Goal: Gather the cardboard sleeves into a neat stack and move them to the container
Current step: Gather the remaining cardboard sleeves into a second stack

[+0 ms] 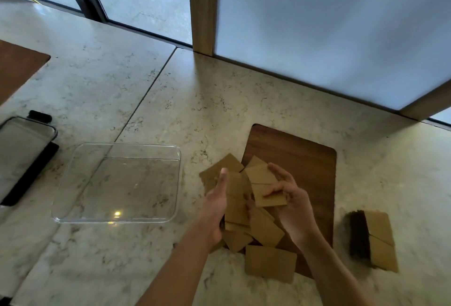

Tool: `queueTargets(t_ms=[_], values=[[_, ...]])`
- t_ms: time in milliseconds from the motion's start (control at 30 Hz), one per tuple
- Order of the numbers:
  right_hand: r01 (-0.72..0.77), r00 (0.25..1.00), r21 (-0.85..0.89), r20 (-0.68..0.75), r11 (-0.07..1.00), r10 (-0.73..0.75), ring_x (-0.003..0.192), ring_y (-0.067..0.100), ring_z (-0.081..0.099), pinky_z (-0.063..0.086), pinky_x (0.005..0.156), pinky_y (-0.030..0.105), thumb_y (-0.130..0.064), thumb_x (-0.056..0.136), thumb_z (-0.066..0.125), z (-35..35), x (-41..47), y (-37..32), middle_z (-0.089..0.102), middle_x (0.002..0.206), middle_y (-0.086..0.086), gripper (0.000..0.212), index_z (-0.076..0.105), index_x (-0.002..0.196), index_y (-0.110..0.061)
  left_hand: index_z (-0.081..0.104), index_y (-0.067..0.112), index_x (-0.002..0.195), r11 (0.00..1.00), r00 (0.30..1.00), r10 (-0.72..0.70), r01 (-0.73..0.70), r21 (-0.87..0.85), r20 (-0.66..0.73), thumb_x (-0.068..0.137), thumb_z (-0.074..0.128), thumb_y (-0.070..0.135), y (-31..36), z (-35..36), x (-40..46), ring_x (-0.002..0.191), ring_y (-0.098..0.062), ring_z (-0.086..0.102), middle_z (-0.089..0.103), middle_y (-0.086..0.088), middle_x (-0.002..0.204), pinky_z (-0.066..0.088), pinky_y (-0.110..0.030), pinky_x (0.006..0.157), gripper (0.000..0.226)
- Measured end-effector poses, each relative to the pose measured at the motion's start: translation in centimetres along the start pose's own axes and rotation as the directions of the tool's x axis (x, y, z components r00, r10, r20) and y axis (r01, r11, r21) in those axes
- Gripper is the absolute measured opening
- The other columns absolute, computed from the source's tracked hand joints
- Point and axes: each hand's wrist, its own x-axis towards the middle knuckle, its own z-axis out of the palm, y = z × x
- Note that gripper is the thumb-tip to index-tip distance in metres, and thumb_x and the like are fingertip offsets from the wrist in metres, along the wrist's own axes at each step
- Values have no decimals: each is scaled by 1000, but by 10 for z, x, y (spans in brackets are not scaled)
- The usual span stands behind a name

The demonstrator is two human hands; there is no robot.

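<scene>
The cardboard sleeves [246, 203] lie in a loose, overlapping heap on the near left corner of the wooden board [302, 157], some spilling off it onto the marble surface [146, 86]. The left hand [216, 205] stands edge-on against the heap's left side, its grip open and flat like a paddle; the right hand [290, 198] has its grip closed lightly on a few sleeves [266, 190], thumb on top, lifted off the board. To do this well, I would say both palms should squeeze the heap inward, then tap the edges square before lifting. One stray sleeve [269, 263] lies at the board's near edge, apart from the heap, and will need collecting. The clear container [117, 183] sits left of the board, empty, with an open path to it. Right of the board stands a separate bundle of sleeves [377, 240], and far left of the board, beyond the container, a dark-rimmed lid [22, 149].
</scene>
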Motion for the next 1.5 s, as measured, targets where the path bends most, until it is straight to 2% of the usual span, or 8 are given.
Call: queueTargets(t_ms=[200, 400, 533, 700, 1067, 1267, 1367, 1500], values=[[-142, 967, 143, 232, 980, 106, 135, 9, 50, 53, 96, 26, -9, 89, 62, 6, -53, 12, 39, 154, -5, 24, 84, 84, -15, 72, 11, 129, 996, 998, -45, 41, 82, 49, 85, 83, 28, -28, 5, -12, 99, -41, 78, 81, -20, 111, 64, -50, 75, 48], [-325, 804, -325, -589, 888, 79, 88, 7, 61, 44, 69, 13, -9, 102, 53, -11, -41, 35, 69, 118, 7, 30, 71, 90, -30, 69, -6, 112, 939, 987, -70, 114, -323, 144, 82, 59, 18, -49, -9, -22, 71, -33, 69, 72, -22, 90, 57, -46, 70, 40], [-339, 923, -693, -376, 636, 81, 124, 18, 44, 45, 103, 33, -49, 92, 68, 2, 11, 44, 42, 143, 4, 65, 43, 148, -28, 64, 12, 120, 956, 994, 75, -50, -290, 74, 87, 69, 33, -45, -18, -24, 63, -24, 62, 66, -12, 76, 57, -37, 54, 40], [-248, 966, -904, -203, 347, 161, 132, 35, 35, 34, 112, 51, -55, 76, 82, 6, 70, 36, 28, 149, 8, 95, 32, 154, -32, 64, 25, 132, 950, 986, 124, -87, -299, 108, 83, 74, 45, -29, -22, -19, 75, -29, 68, 68, -16, 96, 58, -40, 61, 54], [-244, 862, -420, -507, 874, -3, 102, 20, 66, 54, 56, 25, -26, 95, 71, -78, 61, 14, 63, 115, -4, 22, 62, 114, -31, 59, 16, 132, 968, 985, 164, -172, -185, -57, 76, 79, 50, -16, -23, 9, 67, -32, 70, 71, -18, 85, 61, -42, 57, 68], [-62, 964, -474, 199, 878, 176, 90, 1, 70, 55, 67, 14, -32, 95, 69, 13, 47, 0, 72, 100, -21, 18, 72, 96, -50, 76, 18, 119, 984, 985, 159, -163, 65, 61, 84, 80, 56, -16, -30, 16, 100, -37, 78, 80, -19, 112, 64, -50, 84, 53], [-29, 974, -449, 189, 893, 127, 107, 5, 67, 53, 91, 27, -32, 101, 60, 52, 62, 17, 76, 107, -11, 18, 77, 99, -36, 82, 12, 108, 993, 990, 108, -102, -62, 96, 87, 75, 16, -17, -40, 12, 95, -39, 79, 79, -26, 109, 65, -42, 74, 22], [269, 937, -884, 332, 383, 108, 140, 32, 28, 25, 119, 47, -8, 99, 57, 50, 103, 25, 40, 151, 7, 48, 58, 142, -29, 63, 9, 131, 985, 995, 102, -99, -138, 12, 81, 68, 14, -22, -58, 9, 86, -41, 77, 77, -26, 100, 64, -49, 77, 50]])
